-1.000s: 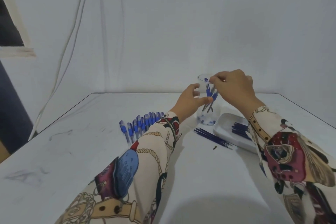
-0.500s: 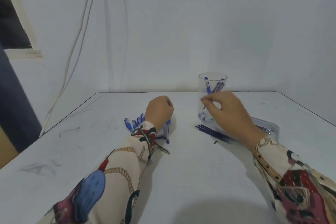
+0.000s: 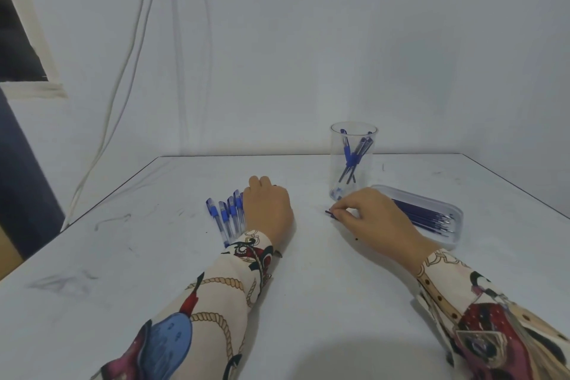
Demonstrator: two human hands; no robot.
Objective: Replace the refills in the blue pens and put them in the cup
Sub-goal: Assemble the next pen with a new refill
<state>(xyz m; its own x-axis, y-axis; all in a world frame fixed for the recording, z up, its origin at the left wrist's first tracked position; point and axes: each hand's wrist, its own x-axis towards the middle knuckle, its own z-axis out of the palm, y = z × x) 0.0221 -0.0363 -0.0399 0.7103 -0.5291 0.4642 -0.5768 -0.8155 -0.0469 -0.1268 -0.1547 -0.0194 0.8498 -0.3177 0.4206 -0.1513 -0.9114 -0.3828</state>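
While the left hand (image 3: 268, 210) lies knuckles-up over the row of blue pens (image 3: 226, 216), fingers curled down as if to take one, though whether it grips I cannot tell, the right hand (image 3: 374, 219) pinches the end of a loose refill (image 3: 330, 214) on the white table (image 3: 308, 302). Finished pens stand in the clear cup (image 3: 353, 160); fresh refills wait in the tray (image 3: 456, 216) alongside. Most of the pinched refill hides beneath the palm.
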